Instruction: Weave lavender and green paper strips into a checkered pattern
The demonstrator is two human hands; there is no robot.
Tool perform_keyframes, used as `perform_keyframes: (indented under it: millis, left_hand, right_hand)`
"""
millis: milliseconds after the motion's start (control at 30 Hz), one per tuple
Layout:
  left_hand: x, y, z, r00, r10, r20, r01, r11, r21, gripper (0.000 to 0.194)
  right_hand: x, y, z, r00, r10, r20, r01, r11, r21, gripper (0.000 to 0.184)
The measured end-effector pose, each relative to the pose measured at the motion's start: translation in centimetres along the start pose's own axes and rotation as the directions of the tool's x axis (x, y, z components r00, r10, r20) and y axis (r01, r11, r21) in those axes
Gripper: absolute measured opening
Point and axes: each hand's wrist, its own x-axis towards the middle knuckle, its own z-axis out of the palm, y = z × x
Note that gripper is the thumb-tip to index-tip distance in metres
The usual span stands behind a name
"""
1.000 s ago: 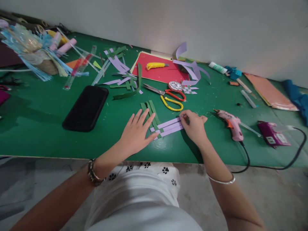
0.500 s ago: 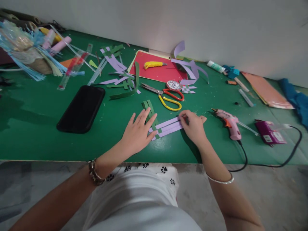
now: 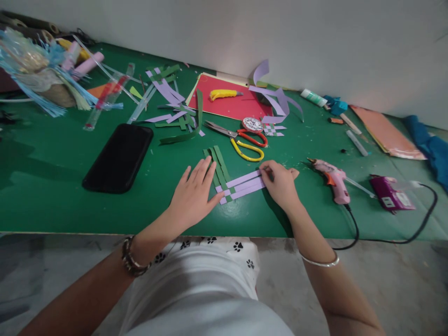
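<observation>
Purple paper strips [image 3: 243,185] cross green paper strips [image 3: 221,164] in a partly woven piece lying on the green table. My left hand [image 3: 192,193] lies flat with fingers stretched out at the left side of the weave, its thumb touching the purple strips' left ends. My right hand [image 3: 280,182] is closed, pinching the right ends of the purple strips between thumb and fingers. How many of the strips it grips is hidden by the fingers. Scissors [image 3: 241,137] with one red and one yellow handle lie just behind the weave.
A black phone [image 3: 119,157] lies at the left. A pink glue gun [image 3: 331,177] and a purple box [image 3: 391,193] with a cable are at the right. Behind are a yellow cutter [image 3: 224,94] on red paper [image 3: 231,108] and loose strips [image 3: 170,91].
My left hand has slid slightly left, uncovering more of the green strips and the left ends of the purple ones. My right hand has stayed almost in place, still pinching.
</observation>
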Motion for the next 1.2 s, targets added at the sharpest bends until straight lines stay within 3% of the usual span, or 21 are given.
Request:
perform_keyframes:
  millis: [133, 300, 600, 933, 1200]
  left_hand:
    - [-1.1, -0.8, -0.1, 0.997, 0.075, -0.005, -0.074, 0.997, 0.023, 0.060]
    - [-1.8, -1.5, -0.3, 0.975, 0.211, 0.076, -0.212, 0.977, 0.016, 0.056]
    - [-2.2, -1.7, -0.6, 0.969, 0.223, 0.105, -0.228, 0.973, 0.035, 0.057]
    - [-2.4, -1.6, -0.5, 0.960, 0.279, 0.015, -0.279, 0.960, 0.026, 0.051]
    - [-2.6, -1.6, -0.6, 0.955, 0.285, 0.078, -0.285, 0.958, -0.011, 0.050]
  right_hand:
    - [0.0, 0.0, 0.0, 1.000, 0.001, 0.010, -0.001, 1.000, 0.003, 0.014]
    - [0.0, 0.1, 0.1, 1.000, -0.002, -0.007, 0.002, 1.000, 0.012, 0.015]
    - [-0.1, 0.0, 0.1, 1.000, 0.012, 0.002, -0.012, 0.999, 0.037, 0.014]
    - [0.2, -0.1, 0.2, 0.994, 0.100, 0.040, -0.103, 0.990, 0.092, 0.011]
    - [0.2, 0.0, 0.2, 0.995, 0.097, 0.020, -0.098, 0.990, 0.097, 0.010]
